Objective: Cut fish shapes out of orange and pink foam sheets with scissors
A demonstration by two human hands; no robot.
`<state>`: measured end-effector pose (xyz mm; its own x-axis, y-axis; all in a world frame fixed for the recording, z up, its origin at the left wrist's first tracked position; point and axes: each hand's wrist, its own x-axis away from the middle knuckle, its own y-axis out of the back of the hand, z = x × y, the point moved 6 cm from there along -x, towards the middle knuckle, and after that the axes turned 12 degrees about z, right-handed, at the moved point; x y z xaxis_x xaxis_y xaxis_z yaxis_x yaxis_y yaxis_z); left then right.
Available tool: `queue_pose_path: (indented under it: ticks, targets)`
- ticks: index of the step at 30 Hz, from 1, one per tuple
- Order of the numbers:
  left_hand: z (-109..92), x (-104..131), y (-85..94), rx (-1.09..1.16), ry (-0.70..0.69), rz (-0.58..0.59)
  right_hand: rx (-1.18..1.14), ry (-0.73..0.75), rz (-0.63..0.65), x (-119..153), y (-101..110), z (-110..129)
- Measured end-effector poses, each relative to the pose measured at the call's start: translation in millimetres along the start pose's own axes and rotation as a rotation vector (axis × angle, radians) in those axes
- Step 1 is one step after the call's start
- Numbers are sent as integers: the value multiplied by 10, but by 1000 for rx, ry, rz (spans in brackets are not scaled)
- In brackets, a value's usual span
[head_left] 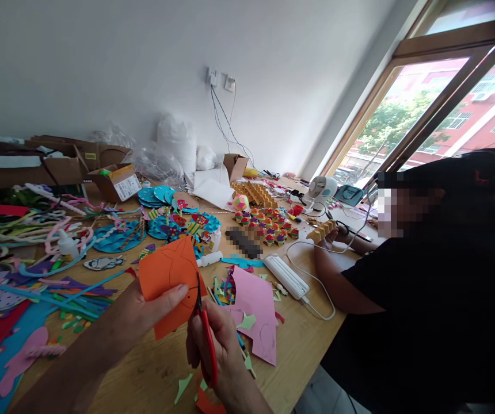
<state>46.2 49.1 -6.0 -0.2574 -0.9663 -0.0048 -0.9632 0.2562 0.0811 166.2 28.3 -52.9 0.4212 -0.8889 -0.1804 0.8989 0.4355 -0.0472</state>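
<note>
Pinching an orange sheet, marked with a dark fish outline, between thumb and fingers of the left hand, above the surface and well in from its right edge; gripping red-handled scissors in the curled fingers of the right hand, with blades at the sheet's right side. Just beyond, toward the right edge, next to a pink sheet and a white power strip. Farther out, near painted carton pieces, a tan carton strip in another person's hand, and, toward the far left corner, cardboard boxes.
</note>
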Motion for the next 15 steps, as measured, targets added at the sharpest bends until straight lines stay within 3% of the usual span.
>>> queue_pose_path:
  ticks: [6,15]
  targets:
    - [38,-12,32,-5,4,12,-12,-37,-33,-3,7,-46]
    - [182,-74,126,-81,63,153,53,-45,-4,33,30,2]
